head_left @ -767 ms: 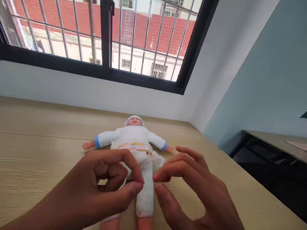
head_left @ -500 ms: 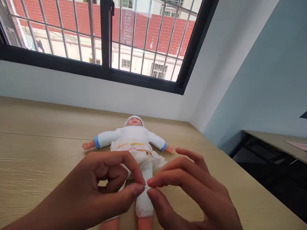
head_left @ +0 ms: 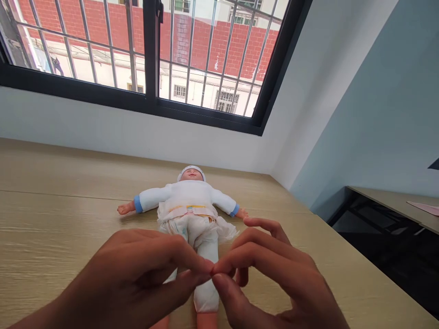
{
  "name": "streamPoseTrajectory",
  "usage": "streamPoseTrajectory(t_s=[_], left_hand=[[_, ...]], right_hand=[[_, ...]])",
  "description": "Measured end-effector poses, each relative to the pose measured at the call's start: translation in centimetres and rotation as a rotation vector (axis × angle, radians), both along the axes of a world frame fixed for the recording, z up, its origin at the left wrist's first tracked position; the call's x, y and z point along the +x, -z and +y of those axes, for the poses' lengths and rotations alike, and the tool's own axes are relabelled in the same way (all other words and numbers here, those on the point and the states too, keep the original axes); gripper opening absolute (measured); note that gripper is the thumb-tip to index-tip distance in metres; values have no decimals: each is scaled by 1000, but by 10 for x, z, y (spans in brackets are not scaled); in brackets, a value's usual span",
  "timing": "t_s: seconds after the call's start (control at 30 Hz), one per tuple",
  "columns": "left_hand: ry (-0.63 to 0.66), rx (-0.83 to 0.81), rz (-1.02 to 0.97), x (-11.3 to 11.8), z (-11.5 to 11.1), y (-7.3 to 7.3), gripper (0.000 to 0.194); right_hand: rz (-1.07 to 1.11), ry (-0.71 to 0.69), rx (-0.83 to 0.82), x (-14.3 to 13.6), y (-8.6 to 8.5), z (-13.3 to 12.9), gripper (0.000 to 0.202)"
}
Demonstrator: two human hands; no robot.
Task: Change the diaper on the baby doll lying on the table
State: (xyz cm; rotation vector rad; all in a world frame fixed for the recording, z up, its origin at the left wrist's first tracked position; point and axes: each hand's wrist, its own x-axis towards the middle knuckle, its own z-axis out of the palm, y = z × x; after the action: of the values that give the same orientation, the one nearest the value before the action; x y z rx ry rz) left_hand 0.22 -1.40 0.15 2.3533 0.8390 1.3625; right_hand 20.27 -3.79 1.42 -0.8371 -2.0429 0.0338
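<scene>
Nearest, the bare left hand [head_left: 137, 269] and bare right hand [head_left: 288, 274] meet at the fingertips, thumb against index finger in each; whether anything thin is pinched between them cannot be told. Half a second earlier a small gap separated the two hands, bridged by a fine pale strand, and the left hand's fingers were more openly curled. Just beyond, a pink-limbed baby doll in a white, blue-cuffed top [head_left: 191, 193] lies face up on the pale wood-grain table [head_left: 68, 237], its position essentially unchanged. Its white diaper [head_left: 202, 226] bears yellow waistband printing, and its white cap [head_left: 191, 168] dark marks, both too small to read. Farthest stands a black-framed window [head_left: 206, 115].
</scene>
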Motion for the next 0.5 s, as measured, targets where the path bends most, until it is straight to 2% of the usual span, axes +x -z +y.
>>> streamPoseTrajectory(t_s=[0.13,0.3,0.5], left_hand=[[44,107,-23,1,1,3,11],[39,165,-29,1,1,10,23],[20,137,52,-1,2,12,22]], right_hand=[[1,-7,-21,-1,1,-1,13],[19,30,-35,-1,0,-1,14],[67,75,-79,3,-4,0,14]])
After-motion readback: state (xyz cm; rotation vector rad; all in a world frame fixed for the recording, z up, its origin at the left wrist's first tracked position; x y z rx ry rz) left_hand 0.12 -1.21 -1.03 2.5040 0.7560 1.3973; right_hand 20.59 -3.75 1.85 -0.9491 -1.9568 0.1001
